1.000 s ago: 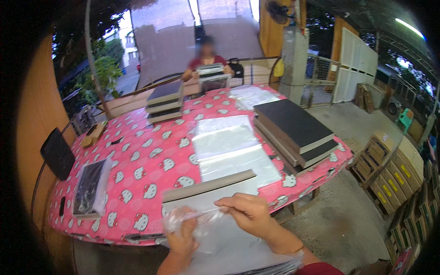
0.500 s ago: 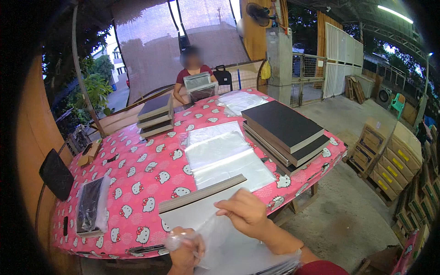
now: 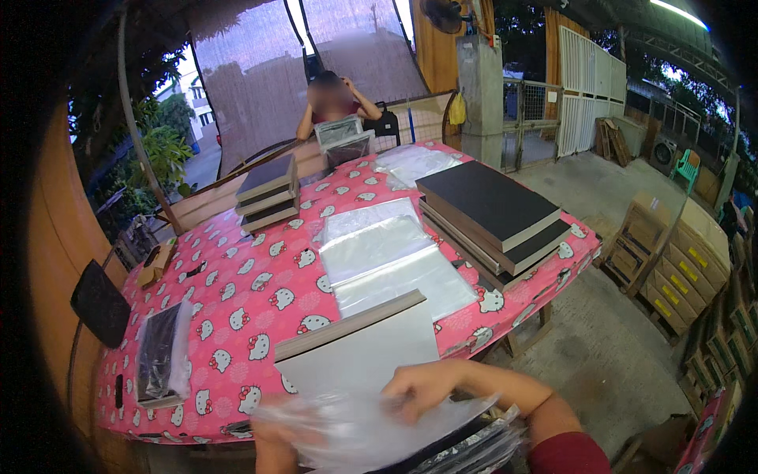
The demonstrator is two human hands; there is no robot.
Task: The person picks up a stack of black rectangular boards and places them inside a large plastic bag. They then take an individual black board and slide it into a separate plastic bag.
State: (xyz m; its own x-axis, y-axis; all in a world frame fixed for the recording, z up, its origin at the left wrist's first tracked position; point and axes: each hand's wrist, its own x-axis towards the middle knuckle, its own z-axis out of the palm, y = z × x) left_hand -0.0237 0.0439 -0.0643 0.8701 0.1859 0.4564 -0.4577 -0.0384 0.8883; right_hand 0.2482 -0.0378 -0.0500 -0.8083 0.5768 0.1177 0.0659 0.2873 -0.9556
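A clear plastic bag (image 3: 347,430) is bunched and blurred between my hands at the near table edge. My left hand (image 3: 276,438), partly covered by the film, is closed on its left side. My right hand (image 3: 422,387) has curled fingers at the bag's upper right edge; its fingertips are smeared by motion. Just beyond lies a thick stack of boards or sheets with a pale grey top (image 3: 367,351). Black items in plastic wrap (image 3: 462,442) lie below my right forearm.
Flat clear bags (image 3: 395,280) lie mid-table. Large black-covered books (image 3: 489,205) are piled at right, more books (image 3: 268,193) at far left. A wrapped black item (image 3: 160,355) sits at left. Across the table, a person (image 3: 335,103) sits behind wrapped items. Cartons (image 3: 683,272) stand on the floor.
My hands have come lower and nearer me, and the plastic bag now spreads wider between them. The person opposite has raised both hands to the head.
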